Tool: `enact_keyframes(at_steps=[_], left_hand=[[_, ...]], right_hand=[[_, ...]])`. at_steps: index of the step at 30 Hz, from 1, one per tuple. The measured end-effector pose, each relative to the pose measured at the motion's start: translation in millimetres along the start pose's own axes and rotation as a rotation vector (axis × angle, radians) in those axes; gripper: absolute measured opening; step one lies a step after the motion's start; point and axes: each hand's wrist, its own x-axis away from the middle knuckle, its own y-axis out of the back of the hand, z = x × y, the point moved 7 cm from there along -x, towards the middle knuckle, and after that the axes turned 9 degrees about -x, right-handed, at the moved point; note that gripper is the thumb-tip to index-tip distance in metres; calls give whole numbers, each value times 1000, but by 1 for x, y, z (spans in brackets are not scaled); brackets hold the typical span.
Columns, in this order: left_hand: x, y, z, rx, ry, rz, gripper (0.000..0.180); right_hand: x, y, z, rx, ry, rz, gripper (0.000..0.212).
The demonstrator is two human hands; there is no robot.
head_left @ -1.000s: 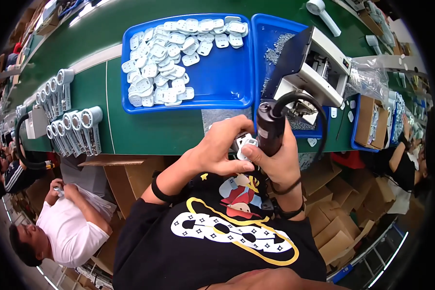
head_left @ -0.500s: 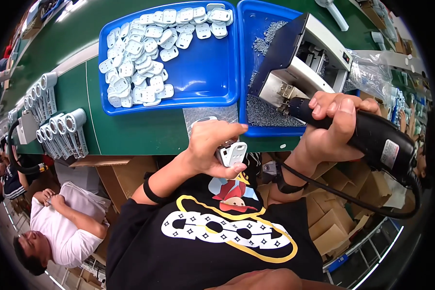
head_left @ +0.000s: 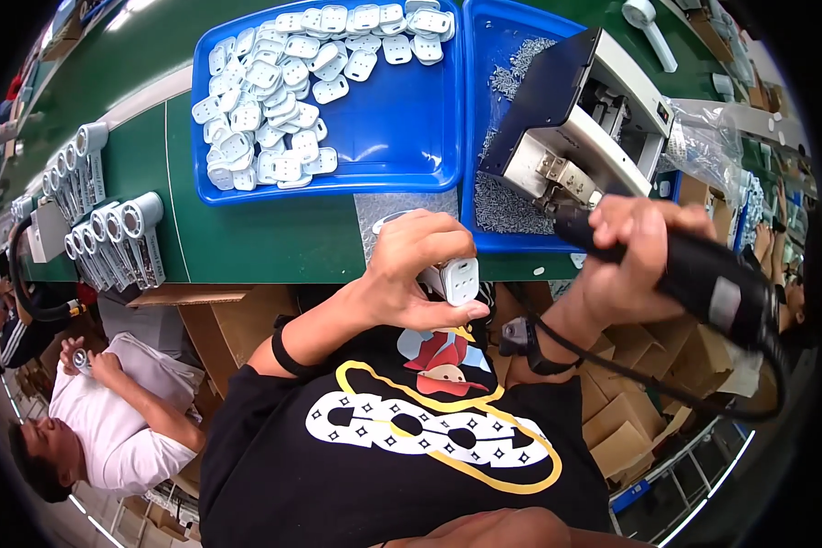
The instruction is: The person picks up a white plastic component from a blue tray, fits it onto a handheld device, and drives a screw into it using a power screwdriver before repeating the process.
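My left hand point(head_left: 417, 267) is closed around a pale plastic handle, with a rounded-square end plate point(head_left: 463, 281) facing right on its end. Small holes and a slot show in that plate. A rounded white edge point(head_left: 395, 220) shows just beyond the fingers; I cannot tell whether it belongs to the same piece. My right hand point(head_left: 644, 247) grips a black electric screwdriver point(head_left: 703, 274), blurred by motion. Its front end points left at the metal outlet of a screw feeder point(head_left: 557, 173); whether the tip touches there is hard to see.
Many white end plates fill the left part of a blue tray point(head_left: 393, 160). Loose screws point(head_left: 507, 212) lie around the feeder in a second blue tray. Handheld fans point(head_left: 137, 224) stand in rows at left. The screwdriver's cable point(head_left: 648, 379) loops below my right hand. A co-worker point(head_left: 128, 411) sits at lower left.
The end plate, tilted half a second ago with a dark metallic part behind it, now sits squarely on the handle's end. My left hand has turned and shifted slightly right. The screwdriver stays near the feeder outlet.
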Motion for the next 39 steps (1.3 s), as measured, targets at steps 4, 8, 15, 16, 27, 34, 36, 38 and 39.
enact_keyframes(at_steps=[4, 8, 15, 16, 27, 34, 36, 38, 39], left_hand=[[11, -7, -1, 8, 28, -11, 53], [6, -8, 1, -37, -12, -30, 58], [11, -9, 2, -64, 4, -33, 56], [9, -9, 0, -64, 10, -30, 54], [5, -7, 5, -37, -12, -29, 51], [6, -9, 1, -10, -58, -16, 52], [9, -8, 3, -5, -46, -31, 53], [11, -4, 7, 2, -14, -59, 56], [10, -3, 7, 3, -24, -61, 56]], right_hand=[[-5, -4, 25, -103, 89, 28, 23], [-11, -1, -21, 138, 74, -1, 21], [10, 3, 6, -327, -271, 54, 35], [17, 0, 26, -372, -222, 55, 34], [23, -38, 38, -427, -270, 385, 30], [31, -41, 36, -477, -233, 376, 28], [35, -41, 39, -466, -206, 378, 27], [34, -37, 44, -411, -214, 367, 25], [31, -34, 48, -344, -215, 354, 24]])
